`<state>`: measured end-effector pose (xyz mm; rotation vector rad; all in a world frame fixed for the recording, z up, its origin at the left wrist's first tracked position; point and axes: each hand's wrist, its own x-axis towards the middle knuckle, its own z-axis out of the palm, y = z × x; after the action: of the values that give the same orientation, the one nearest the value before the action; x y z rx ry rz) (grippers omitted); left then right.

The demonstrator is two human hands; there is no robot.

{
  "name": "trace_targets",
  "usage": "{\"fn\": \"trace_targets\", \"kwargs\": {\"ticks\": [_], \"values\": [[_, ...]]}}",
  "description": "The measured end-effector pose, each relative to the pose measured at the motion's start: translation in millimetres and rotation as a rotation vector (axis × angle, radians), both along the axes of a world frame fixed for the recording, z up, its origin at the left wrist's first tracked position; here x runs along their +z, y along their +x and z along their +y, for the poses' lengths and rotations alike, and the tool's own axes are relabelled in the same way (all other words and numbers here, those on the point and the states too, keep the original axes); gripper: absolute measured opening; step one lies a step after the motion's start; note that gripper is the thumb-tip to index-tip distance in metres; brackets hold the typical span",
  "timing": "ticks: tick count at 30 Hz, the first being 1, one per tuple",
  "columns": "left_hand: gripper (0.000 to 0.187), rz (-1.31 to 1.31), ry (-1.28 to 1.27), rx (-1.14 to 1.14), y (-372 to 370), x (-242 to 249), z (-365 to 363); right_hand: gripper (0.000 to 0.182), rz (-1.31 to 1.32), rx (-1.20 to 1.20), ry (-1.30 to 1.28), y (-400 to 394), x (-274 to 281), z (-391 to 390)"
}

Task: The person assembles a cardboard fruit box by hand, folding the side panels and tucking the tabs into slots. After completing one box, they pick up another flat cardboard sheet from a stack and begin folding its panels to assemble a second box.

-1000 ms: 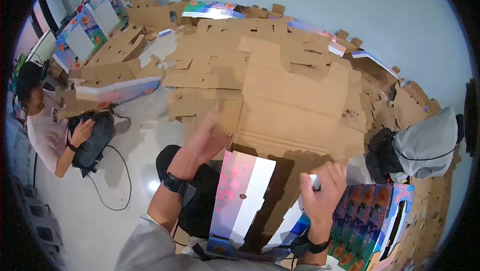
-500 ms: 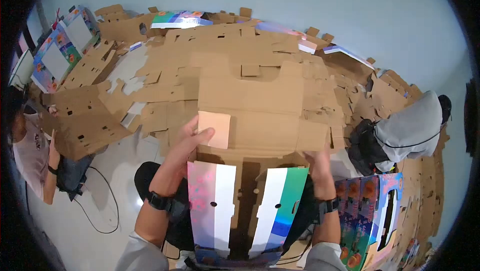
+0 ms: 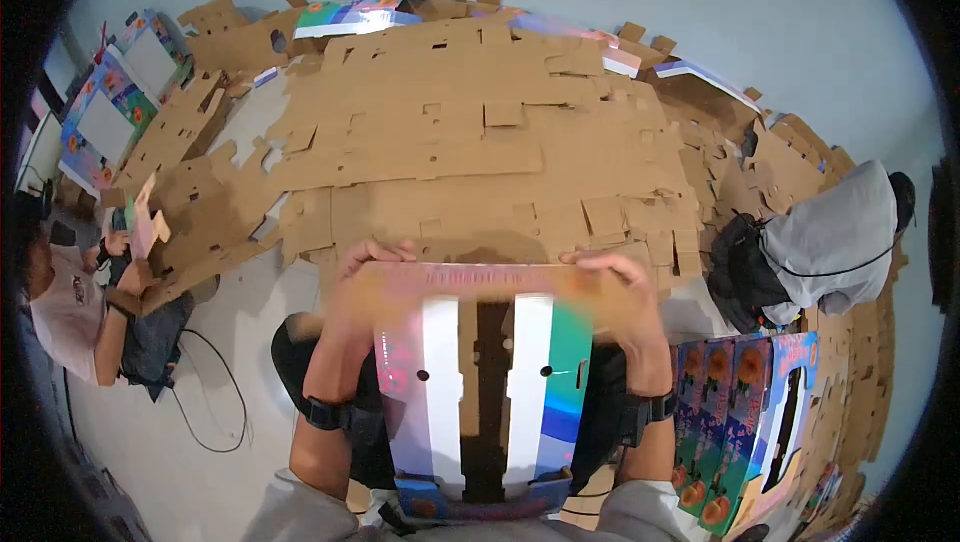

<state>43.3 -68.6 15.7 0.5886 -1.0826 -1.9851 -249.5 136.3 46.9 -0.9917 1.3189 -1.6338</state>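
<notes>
In front of me, between my legs, a printed cardboard box (image 3: 550,382) stands with pink, white, green and blue on its two near side flaps and a dark gap between them. Its far panel (image 3: 460,277) is folded up toward me and blurred by motion. My left hand (image 3: 365,277) grips the panel's left end, fingers over the top edge. On the right end, my right hand (image 3: 630,287) holds it the same way, partly smeared. The inside of the box is mostly hidden.
Flattened brown cardboard (image 3: 400,142) covers the floor ahead. Upright printed boxes (image 3: 730,422) stand by my right arm. At left, a seated person (image 3: 75,302) handles a cardboard piece; another person in grey (image 3: 830,242) is at right. A black cable (image 3: 240,392) lies on the floor.
The far panel, which lay opened away from me, has swung up and toward me. Both hands have moved onto its ends. The pinkish square under my left thumb is out of sight.
</notes>
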Motion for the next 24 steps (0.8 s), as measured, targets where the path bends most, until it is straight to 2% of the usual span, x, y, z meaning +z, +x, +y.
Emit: {"fn": "trace_targets", "kwargs": {"ticks": [1, 2, 3, 4, 5, 6, 8, 11, 15, 19, 21, 24], "values": [[0.008, -0.014, 0.030, -0.037, 12, -14, -5, 0.034, 0.038, 0.085, -0.096, -2, -8, 6], [0.003, 0.040, -0.183, -0.081, 20, -34, -10, 0.043, 0.023, 0.129, -0.167, -3, -12, 12], [0.006, 0.101, -0.405, -0.124, 14, -30, -13, 0.053, 0.014, 0.174, -0.246, -4, -10, 12], [0.012, 0.147, -0.230, -0.199, 18, -24, -8, 0.063, 0.003, 0.217, -0.322, -2, -7, 13], [0.018, 0.195, -0.040, -0.257, 23, -18, -2, 0.087, 0.105, 0.159, -0.330, 8, -7, 19], [0.024, 0.234, 0.152, -0.295, 23, 0, 5, 0.089, -0.149, 0.138, -0.133, 7, 0, 23], [0.030, 0.162, 0.192, -0.255, 18, -3, 2, 0.062, -0.221, 0.183, -0.071, -6, -14, 21], [0.039, 0.004, -0.012, -0.311, 21, -13, 1, 0.029, 0.110, 0.075, 0.136, 7, 4, 18], [0.052, -0.250, -0.138, -0.293, 16, -8, 15, 0.038, 0.078, 0.098, 0.207, -7, -20, 18], [0.073, -0.306, 0.018, -0.453, 10, -38, -5, 0.050, 0.039, 0.078, 0.430, -14, -31, 17], [0.068, -0.332, 0.004, -0.463, 11, -42, -8, 0.058, 0.107, 0.068, 0.492, -19, -35, 12], [0.062, -0.326, -0.050, -0.444, 4, -56, -11, 0.060, 0.235, 0.110, 0.505, -26, -27, 11]]}}
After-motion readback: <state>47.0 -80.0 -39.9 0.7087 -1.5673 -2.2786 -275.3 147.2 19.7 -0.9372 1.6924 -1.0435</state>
